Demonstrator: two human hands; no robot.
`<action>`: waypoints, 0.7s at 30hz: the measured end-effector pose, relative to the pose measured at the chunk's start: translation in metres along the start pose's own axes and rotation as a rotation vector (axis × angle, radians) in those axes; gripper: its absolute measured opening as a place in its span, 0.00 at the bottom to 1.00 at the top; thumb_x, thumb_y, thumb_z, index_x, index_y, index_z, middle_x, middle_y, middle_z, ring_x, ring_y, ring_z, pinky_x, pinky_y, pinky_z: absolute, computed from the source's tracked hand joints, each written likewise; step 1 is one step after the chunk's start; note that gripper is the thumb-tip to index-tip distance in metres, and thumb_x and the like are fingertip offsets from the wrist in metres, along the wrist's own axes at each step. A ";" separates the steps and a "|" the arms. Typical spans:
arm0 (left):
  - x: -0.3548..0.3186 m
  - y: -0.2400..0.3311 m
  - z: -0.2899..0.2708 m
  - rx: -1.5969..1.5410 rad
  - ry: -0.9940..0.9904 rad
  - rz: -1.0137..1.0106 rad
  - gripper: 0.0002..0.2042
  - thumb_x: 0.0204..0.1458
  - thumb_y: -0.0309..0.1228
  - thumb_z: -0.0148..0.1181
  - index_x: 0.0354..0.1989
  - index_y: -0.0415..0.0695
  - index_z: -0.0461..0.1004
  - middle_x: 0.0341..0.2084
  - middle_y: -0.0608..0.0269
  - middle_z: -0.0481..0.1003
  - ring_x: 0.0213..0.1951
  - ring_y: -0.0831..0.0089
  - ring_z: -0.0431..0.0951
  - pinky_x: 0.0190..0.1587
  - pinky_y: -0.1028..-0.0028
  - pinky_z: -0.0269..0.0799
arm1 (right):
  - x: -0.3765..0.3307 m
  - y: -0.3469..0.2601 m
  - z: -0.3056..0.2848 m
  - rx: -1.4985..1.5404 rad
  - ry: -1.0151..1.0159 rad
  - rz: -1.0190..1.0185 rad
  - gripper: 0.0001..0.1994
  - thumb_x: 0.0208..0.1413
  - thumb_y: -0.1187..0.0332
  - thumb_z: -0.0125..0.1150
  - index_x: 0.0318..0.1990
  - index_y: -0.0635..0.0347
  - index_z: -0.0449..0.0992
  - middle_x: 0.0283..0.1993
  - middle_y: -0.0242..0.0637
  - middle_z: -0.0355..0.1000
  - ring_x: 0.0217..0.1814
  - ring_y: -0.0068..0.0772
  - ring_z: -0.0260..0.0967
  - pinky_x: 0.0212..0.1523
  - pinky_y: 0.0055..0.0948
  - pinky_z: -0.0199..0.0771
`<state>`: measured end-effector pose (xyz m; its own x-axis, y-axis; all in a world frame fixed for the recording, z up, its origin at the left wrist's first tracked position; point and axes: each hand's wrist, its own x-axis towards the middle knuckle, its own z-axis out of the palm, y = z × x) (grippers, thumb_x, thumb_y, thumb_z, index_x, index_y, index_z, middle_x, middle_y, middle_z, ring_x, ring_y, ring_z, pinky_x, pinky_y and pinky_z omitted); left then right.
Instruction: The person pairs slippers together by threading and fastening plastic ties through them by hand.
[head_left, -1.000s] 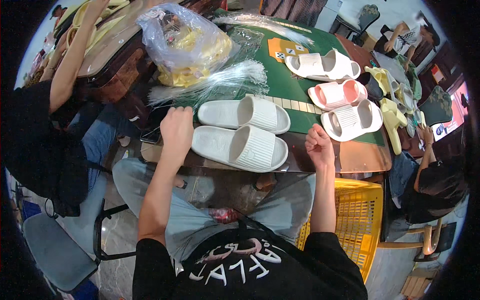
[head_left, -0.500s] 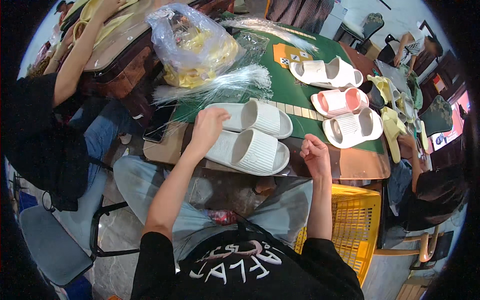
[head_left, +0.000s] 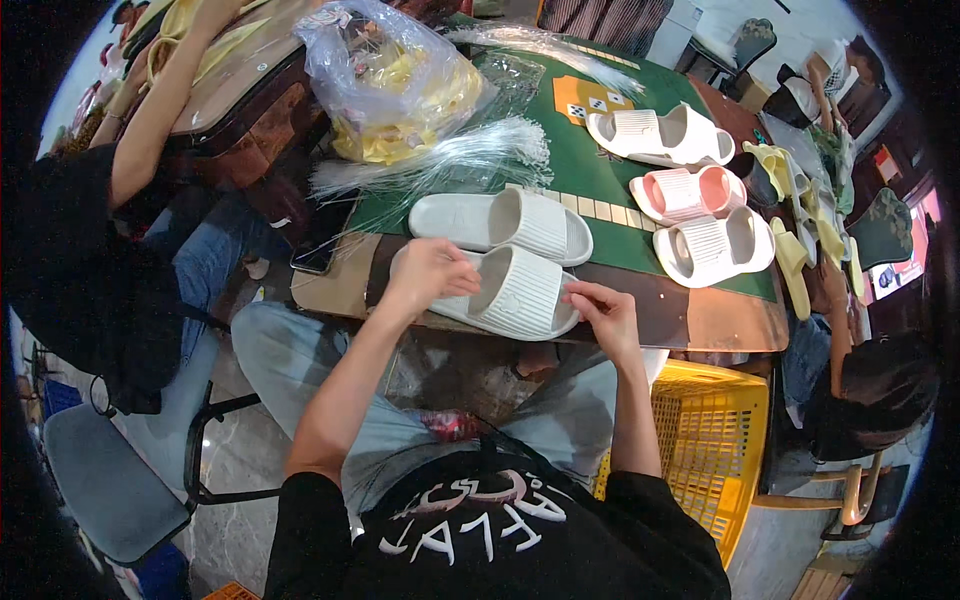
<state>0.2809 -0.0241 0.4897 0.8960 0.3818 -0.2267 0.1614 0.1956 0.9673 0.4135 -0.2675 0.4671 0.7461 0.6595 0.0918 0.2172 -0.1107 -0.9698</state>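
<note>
Two off-white slippers with ribbed straps lie side by side at the table edge in front of me, toes to the right. My left hand [head_left: 430, 277] is over the footbed of the near slipper [head_left: 508, 297], fingers loosely bent and slightly apart, pointing at the strap's opening. At the toe end of that slipper is my right hand [head_left: 607, 318], thumb and forefinger pinched together; whatever is between them is too small to make out. The far slipper [head_left: 470, 218] lies just behind, untouched.
Behind the slippers lie a bundle of clear thin strands [head_left: 470, 155] and a plastic bag [head_left: 400, 85] with yellow pieces. White slippers [head_left: 690, 250] and a pink-lined slipper [head_left: 680, 193] sit at right. A yellow crate [head_left: 715, 440] stands by my right leg. Co-workers sit on both sides.
My left hand has moved down from the far slipper's heel to the near slipper. My right hand has moved left and down to its toe. The view has shifted slightly.
</note>
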 end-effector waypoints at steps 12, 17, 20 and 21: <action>0.026 -0.024 0.047 -0.167 -0.258 -0.151 0.08 0.50 0.19 0.53 0.38 0.30 0.73 0.30 0.57 0.76 0.28 0.75 0.76 0.33 0.77 0.72 | -0.009 -0.011 0.025 -0.653 0.067 -0.414 0.09 0.36 0.75 0.64 0.31 0.57 0.77 0.28 0.34 0.72 0.32 0.38 0.66 0.33 0.33 0.67; 0.018 -0.013 0.047 0.282 -0.172 0.042 0.08 0.50 0.21 0.52 0.35 0.30 0.75 0.27 0.61 0.77 0.30 0.73 0.76 0.34 0.75 0.70 | -0.007 -0.002 0.020 -0.506 0.233 -0.461 0.05 0.40 0.77 0.63 0.26 0.62 0.74 0.25 0.38 0.69 0.28 0.39 0.66 0.29 0.31 0.67; 0.011 -0.006 0.039 0.724 0.215 0.318 0.08 0.50 0.26 0.53 0.36 0.37 0.75 0.29 0.53 0.77 0.31 0.56 0.76 0.36 0.65 0.70 | -0.006 -0.013 0.009 -0.398 0.336 -0.369 0.03 0.45 0.78 0.60 0.26 0.65 0.72 0.25 0.39 0.68 0.25 0.32 0.66 0.27 0.25 0.67; 0.003 0.001 0.047 0.803 0.396 0.590 0.07 0.49 0.25 0.53 0.34 0.38 0.75 0.30 0.53 0.75 0.33 0.52 0.74 0.35 0.64 0.70 | -0.007 -0.018 0.008 -0.361 0.369 -0.361 0.02 0.46 0.78 0.59 0.26 0.66 0.72 0.25 0.38 0.68 0.25 0.30 0.66 0.28 0.24 0.67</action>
<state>0.3030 -0.0650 0.4958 0.7467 0.5158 0.4199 0.1007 -0.7117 0.6953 0.3997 -0.2646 0.4819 0.7400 0.4093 0.5338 0.6469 -0.2155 -0.7315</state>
